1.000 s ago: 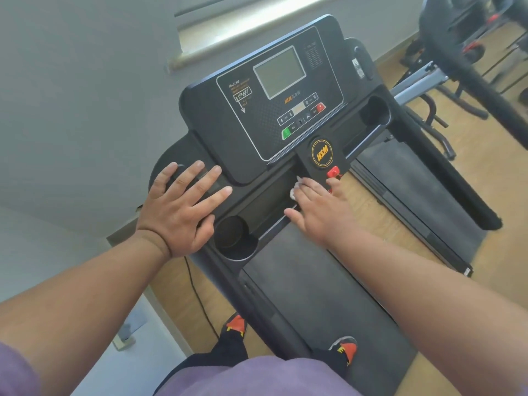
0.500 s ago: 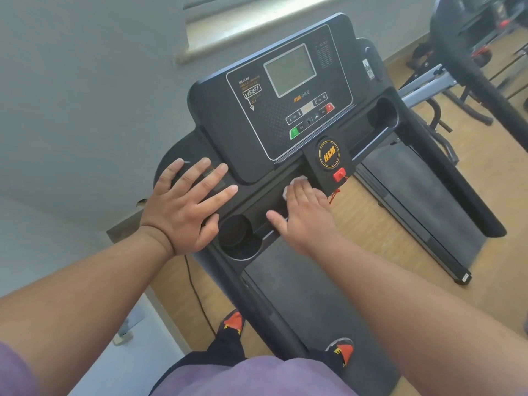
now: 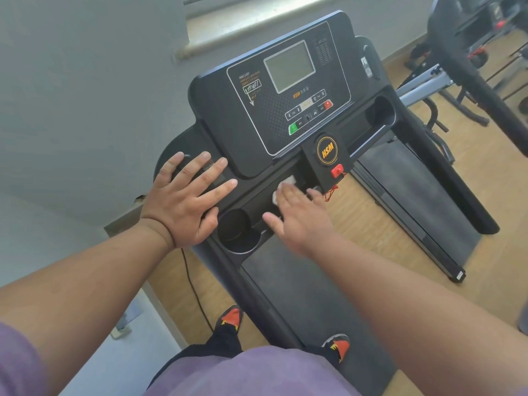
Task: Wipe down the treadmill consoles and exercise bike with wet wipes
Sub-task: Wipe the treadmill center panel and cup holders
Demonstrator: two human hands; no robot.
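Observation:
A black treadmill console with a grey screen and coloured buttons fills the middle of the head view. My left hand lies flat with spread fingers on the console's left wing. My right hand presses a white wet wipe with straight fingers into the shallow tray below the display, just left of the red safety key. Most of the wipe is hidden under my fingers.
A round cup holder sits between my hands, another at the console's right. The running belt carries my feet in orange-and-black shoes. A power cord hangs at the left. More gym machines stand at the back right.
My right hand and the wipe have slid leftward along the tray, away from the red safety key. My left hand has stayed in place on the console.

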